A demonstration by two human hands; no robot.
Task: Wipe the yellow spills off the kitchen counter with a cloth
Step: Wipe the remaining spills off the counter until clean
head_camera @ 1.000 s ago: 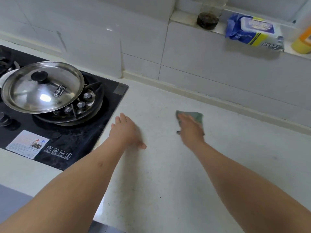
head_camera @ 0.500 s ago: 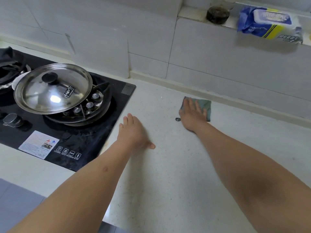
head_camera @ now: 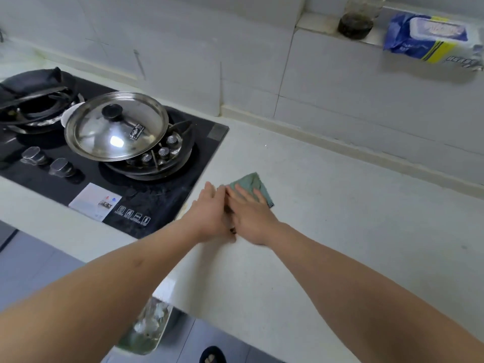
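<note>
My right hand (head_camera: 250,218) is pressing flat on the green cloth (head_camera: 252,185), with the fingers (head_camera: 245,193) lying straight and released across its near half. The cloth is lying on the pale counter (head_camera: 327,231), just beside the right edge of the black hob (head_camera: 167,195). Its far corner is sticking out beyond my fingertips, and a small checked tag is showing at its right edge.

My left hand (head_camera: 211,214) is resting flat on the counter, fingers straight and released, grasping nothing. Its inner edge is touching my right hand, and its fingertips are lying at the left edge of the cloth.

The near half of the cloth is hidden under my right hand. No yellow marks are plainly showing on the open counter; only a faint yellowish streak is lying along the hob edge beside my left wrist, too small to identify. A small dark spot is showing between my two hands, but I cannot tell what it is.

A steel lid (head_camera: 116,125) is sitting tilted over the right burner. On the ledge behind, a blue wipes pack (head_camera: 429,39) is partly cut off by the right frame edge, and a dark-bottomed jar (head_camera: 356,22) is cut off at the top.
</note>
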